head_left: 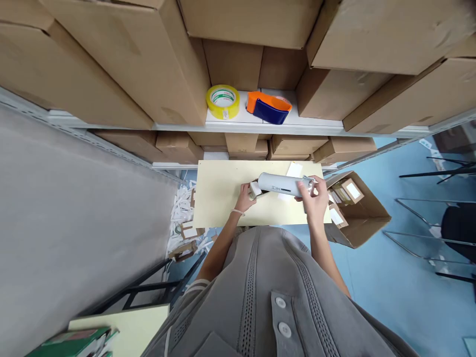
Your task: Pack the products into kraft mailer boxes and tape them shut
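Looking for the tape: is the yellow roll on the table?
No, the yellow tape roll sits on the shelf above the table, beside the tape dispenser.

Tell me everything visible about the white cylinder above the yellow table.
The white cylinder looks like smooth plastic, with dark lettering on its side and a silvery right end. It is held almost level above the pale yellow table. The right hand grips its right end; the left hand is at its left end.

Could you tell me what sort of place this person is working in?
Probably a stockroom or packing area: cardboard boxes crowd the shelf, a yellow tape roll and tape dispenser sit on it, and an open carton of small packages stands beside the table.
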### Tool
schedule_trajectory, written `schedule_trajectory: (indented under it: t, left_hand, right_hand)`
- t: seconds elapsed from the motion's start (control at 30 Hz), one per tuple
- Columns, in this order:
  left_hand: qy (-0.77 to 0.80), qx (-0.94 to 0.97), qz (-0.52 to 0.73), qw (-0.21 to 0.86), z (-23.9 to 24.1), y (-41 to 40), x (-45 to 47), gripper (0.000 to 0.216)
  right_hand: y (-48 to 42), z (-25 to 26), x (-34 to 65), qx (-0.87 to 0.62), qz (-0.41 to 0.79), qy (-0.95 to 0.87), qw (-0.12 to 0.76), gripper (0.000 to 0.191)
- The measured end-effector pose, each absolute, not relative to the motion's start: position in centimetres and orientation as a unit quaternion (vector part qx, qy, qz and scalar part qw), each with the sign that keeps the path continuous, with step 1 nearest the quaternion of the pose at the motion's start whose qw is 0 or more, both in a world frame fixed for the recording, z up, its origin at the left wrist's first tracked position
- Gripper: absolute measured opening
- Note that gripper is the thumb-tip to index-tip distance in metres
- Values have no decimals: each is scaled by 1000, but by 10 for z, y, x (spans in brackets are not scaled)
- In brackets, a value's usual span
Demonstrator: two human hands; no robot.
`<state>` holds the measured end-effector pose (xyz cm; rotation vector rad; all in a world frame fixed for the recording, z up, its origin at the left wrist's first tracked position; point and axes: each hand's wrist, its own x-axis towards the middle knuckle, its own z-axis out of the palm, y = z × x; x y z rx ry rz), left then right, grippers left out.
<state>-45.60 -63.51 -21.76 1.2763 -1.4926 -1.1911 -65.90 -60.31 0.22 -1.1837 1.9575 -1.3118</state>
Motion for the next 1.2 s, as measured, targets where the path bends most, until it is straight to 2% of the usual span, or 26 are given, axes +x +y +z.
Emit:
schedule_trajectory:
  t: [0.2,0.4,0.57,0.77,1.2]
  left_hand:
    - [-655,521,-421,351,-219,-631,-454,67]
    - [-696,509,-398,313,-215,-631,-456,69]
    - [-689,506,-408,322,-217,-633,-458,67]
    - [-689,516,-397,319,-220,-633,-461,66]
    - [-665,567,-364,322,-222,-621,-467,56]
  right_hand:
    - [-602,-2,-636,-633,-264,721,104,53]
    - [-612,-19,-623,-719,-114,681,80,45]
    - [-624,-54,-612,-736,-65,668,93,42]
    - [-624,-88,-592,-679,-20,728,92,46]
    - [-621,-105,-578,-670,32,734,111,52]
